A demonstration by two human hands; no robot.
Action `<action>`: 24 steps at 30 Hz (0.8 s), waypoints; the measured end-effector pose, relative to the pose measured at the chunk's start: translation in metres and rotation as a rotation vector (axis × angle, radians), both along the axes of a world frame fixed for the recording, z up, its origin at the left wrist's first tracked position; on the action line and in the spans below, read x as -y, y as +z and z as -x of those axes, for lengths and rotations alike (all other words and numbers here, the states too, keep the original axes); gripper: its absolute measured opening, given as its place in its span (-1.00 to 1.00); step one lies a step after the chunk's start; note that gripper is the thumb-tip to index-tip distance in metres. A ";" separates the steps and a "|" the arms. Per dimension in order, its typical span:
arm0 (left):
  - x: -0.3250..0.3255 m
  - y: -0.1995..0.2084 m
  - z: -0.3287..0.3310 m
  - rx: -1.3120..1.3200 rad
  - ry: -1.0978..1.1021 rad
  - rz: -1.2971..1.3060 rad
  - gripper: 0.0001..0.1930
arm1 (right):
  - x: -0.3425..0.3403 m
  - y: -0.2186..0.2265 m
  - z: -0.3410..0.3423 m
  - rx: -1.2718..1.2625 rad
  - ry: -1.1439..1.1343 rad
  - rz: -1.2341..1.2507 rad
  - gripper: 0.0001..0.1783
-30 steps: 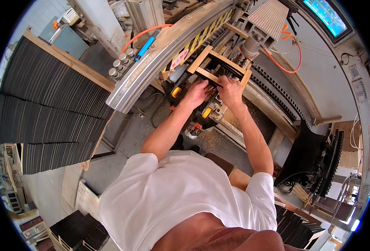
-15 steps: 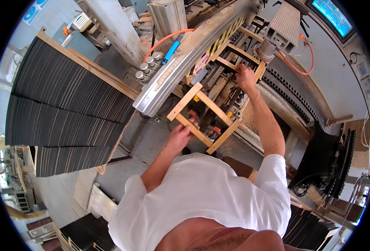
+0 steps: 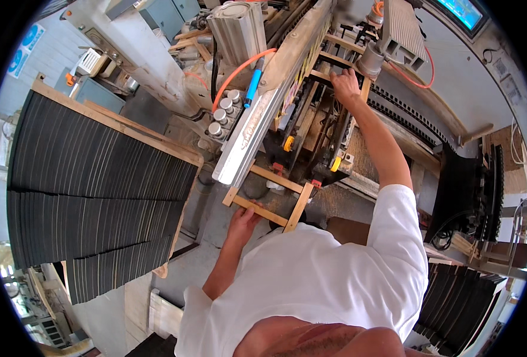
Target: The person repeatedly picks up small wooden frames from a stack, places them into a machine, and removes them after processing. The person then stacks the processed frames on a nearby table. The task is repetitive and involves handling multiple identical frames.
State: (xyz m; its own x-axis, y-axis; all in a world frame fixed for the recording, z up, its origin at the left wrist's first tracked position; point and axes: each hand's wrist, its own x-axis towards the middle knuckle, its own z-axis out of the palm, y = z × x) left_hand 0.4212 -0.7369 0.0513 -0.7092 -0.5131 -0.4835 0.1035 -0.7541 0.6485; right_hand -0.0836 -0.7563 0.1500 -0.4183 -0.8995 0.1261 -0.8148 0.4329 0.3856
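Observation:
My left hand (image 3: 244, 225) grips the near bar of a small, pale wooden frame (image 3: 298, 209), with fingers under and around the wood. This frame is tilted, close to my body, in front of the machine's rails. My right hand (image 3: 345, 86) reaches far forward, its fingers curled over a crossbar of a second wooden frame (image 3: 320, 75). That frame lies in the machine below a ribbed metal head with a round cylinder (image 3: 371, 60). Part of the far bar is hidden behind my fingers.
To the left stands a large stack of dark, thin-edged panels (image 3: 102, 172). A metal beam (image 3: 245, 134) with a blue marker (image 3: 253, 88) borders the machine's left side. Yellow knobs (image 3: 288, 143) sit on the rails. Black toothed track (image 3: 409, 116) and a lit screen (image 3: 461, 13) are on the right.
My left hand has drawn the near frame back toward my body and lower, off the rails. My right hand stays at the far frame. The whole view has shifted a little.

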 end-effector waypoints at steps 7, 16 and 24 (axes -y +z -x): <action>-0.011 -0.015 -0.008 0.097 0.185 -0.034 -0.72 | 0.041 0.006 0.047 -0.050 -0.090 -0.146 -0.73; -0.020 -0.030 0.015 0.098 0.280 -0.054 -0.70 | 0.062 -0.003 0.099 0.002 -0.009 -0.015 -0.91; -0.022 -0.049 0.043 0.194 0.298 -0.040 -0.66 | 0.061 0.006 0.109 0.164 0.101 0.033 -0.88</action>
State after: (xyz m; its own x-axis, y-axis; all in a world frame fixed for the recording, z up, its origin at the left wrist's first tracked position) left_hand 0.3786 -0.7146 0.0026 -0.4242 -0.6619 -0.6180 0.2009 -0.7342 0.6485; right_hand -0.1923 -0.8174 0.1561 -0.3437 -0.9343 0.0942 -0.9054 0.3563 0.2310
